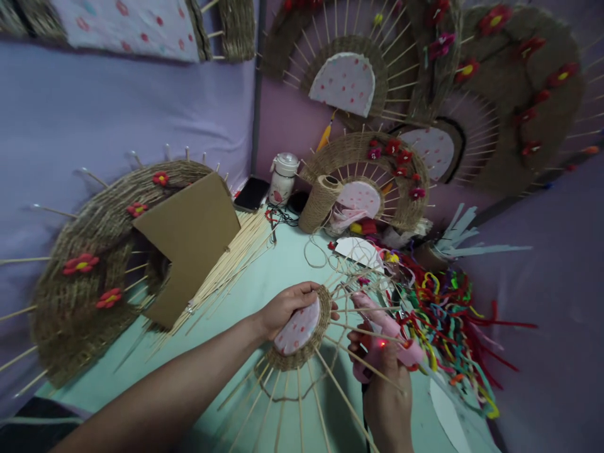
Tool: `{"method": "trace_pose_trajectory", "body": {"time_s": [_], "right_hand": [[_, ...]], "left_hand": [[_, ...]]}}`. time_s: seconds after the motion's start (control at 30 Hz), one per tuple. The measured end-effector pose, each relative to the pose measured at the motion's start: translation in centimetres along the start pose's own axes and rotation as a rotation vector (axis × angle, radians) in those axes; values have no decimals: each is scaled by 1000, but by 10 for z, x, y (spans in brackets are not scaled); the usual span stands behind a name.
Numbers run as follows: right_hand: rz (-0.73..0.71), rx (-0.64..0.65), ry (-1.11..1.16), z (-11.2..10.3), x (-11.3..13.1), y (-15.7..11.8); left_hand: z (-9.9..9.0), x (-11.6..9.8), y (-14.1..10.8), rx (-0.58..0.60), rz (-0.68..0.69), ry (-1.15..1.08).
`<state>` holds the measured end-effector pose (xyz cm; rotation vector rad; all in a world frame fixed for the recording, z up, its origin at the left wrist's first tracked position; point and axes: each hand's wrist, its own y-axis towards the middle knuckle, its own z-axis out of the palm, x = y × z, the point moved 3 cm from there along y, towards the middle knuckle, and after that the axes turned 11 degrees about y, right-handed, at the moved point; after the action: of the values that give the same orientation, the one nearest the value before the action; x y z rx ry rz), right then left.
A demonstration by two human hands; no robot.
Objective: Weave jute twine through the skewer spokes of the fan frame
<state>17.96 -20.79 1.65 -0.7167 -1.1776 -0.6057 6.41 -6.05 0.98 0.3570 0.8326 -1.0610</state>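
My left hand [287, 309] grips the upper edge of a small woven fan piece [296, 332], thumb on its front and fingertips showing past its right edge. The piece has a white half-round centre with red dots, a twine rim, and thin sticks radiating down and right. A loose strand of twine crosses the lower sticks. Held in my right hand [384, 384] is a pink glue gun [382, 321] with a lit red light, its nozzle end pointing up-left beside the fan's right sticks. Some sticks pass in front of the gun and my right hand.
Twine roll [319, 204], bottle [284, 179] and phone [251, 194] stand or lie at the back. Cut cardboard [189, 239] leans on a large woven fan [89, 251] at left, near bundled sticks [226, 264]. Colourful fuzzy stems [448, 314] spread at right; finished fans line the walls.
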Motion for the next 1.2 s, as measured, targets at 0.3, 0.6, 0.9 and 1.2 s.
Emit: {"method": "trace_pose_trajectory", "body": {"time_s": [0.3, 0.6, 0.9, 1.2], "right_hand": [[-16, -28, -46, 9, 0, 3], [-47, -64, -124, 15, 5, 0], [-11, -87, -128, 19, 9, -3], [6, -82, -91, 18, 5, -2]], "left_hand": [[-1, -2, 0, -19, 2, -30], [-4, -2, 0, -67, -26, 15], [-3, -2, 0, -60, -24, 22], [-2, -4, -1, -50, -38, -13]]}}
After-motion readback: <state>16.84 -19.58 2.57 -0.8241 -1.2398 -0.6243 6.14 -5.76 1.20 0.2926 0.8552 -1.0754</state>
